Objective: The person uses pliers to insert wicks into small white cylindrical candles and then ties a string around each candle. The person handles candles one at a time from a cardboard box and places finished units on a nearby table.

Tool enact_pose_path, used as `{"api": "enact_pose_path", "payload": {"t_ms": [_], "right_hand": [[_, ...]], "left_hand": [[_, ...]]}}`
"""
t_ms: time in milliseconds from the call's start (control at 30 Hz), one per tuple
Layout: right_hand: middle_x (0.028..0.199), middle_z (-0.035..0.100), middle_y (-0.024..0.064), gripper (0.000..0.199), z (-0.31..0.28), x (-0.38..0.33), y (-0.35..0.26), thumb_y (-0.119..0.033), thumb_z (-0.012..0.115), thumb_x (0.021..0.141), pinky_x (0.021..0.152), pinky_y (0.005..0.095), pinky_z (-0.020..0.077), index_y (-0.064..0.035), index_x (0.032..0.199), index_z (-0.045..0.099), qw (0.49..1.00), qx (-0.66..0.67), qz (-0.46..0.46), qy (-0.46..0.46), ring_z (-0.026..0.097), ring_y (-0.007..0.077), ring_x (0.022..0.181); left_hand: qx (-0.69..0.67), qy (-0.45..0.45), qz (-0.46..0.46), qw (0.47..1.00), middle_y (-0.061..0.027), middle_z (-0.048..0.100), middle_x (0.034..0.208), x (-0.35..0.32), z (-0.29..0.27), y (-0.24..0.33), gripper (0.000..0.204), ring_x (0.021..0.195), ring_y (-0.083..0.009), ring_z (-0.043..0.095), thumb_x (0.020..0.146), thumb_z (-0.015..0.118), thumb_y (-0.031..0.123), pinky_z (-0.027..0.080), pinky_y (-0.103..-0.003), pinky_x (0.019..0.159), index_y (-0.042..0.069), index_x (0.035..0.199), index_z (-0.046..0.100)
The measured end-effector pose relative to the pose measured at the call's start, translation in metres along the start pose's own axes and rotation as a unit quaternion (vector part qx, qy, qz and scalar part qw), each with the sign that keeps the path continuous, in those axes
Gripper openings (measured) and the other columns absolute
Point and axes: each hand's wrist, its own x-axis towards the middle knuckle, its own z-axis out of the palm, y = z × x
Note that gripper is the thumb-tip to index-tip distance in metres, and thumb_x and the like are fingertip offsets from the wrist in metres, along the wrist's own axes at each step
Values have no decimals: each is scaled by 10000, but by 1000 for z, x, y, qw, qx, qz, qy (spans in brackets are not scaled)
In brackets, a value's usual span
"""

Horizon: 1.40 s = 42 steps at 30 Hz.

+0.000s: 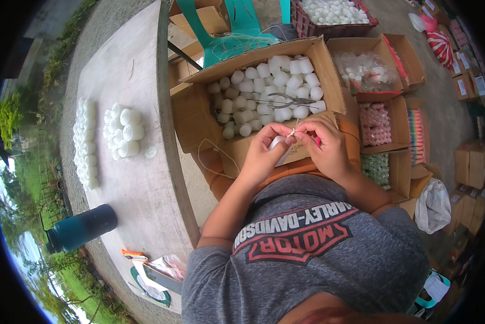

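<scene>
Head view. A small pale piece [293, 133] is pinched between the fingertips of both hands, over the near edge of an open cardboard box [331, 75]. By the left hand [265, 147], the piece is gripped between thumb and index finger, and a white cylinder [276, 142] is tucked beneath. By the right hand [326, 146], the same piece is grasped from the other side; a pink patch near its fingers cannot be made out. The box is filled with white cylinders [246, 86]; metal pliers [293, 101] are laid on them, toward the right edge. More cylinders [128, 132] are grouped toward the far edge of the bench [129, 65].

Judged best: piece steadied by the left, small movements made by the right, tension applied evenly. If worked above the box, anything dropped should be caught.
</scene>
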Motion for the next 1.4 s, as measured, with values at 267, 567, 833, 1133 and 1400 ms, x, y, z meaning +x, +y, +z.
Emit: {"api": "enact_pose_path", "payload": {"t_ms": [267,567,833,1133,1400], "right_hand": [[847,562,113,100,4,0,6,12,568,844,692,335,462,2,910,494,1000,10,6,-26,557,265,795],[883,626,71,139,-2,5,3,-8,652,796,716,246,490,4,918,587,979,175,71,-81,598,110,787],[884,630,68,169,-13,8,2,-53,676,809,748,232,482,32,935,602,957,233,148,-91,596,95,823],[1032,572,95,357,46,-27,4,-240,538,937,830,275,460,23,1165,454,748,370,310,-456,551,130,963],[851,595,66,228,78,-36,-9,-232,485,958,761,279,445,-7,969,524,843,381,266,-271,566,145,806]], "left_hand": [[122,8,76,990,-37,629,875,2,-11,-1,120,805,-58,537,895,589,113,431,-212,717,21,881,514],[212,15,89,973,-42,627,850,-3,-11,10,118,749,-70,551,845,631,87,456,-228,656,3,854,549],[217,85,149,961,-49,606,845,-5,-16,7,119,760,-132,583,859,617,97,466,-244,664,23,874,524],[-146,191,56,969,-154,460,1157,26,-34,-4,487,1088,-245,521,904,545,75,469,-299,926,-57,1304,302],[-167,181,81,966,-146,474,1110,30,-45,4,442,1119,-263,519,897,541,30,450,-289,979,-48,1265,308]]}}
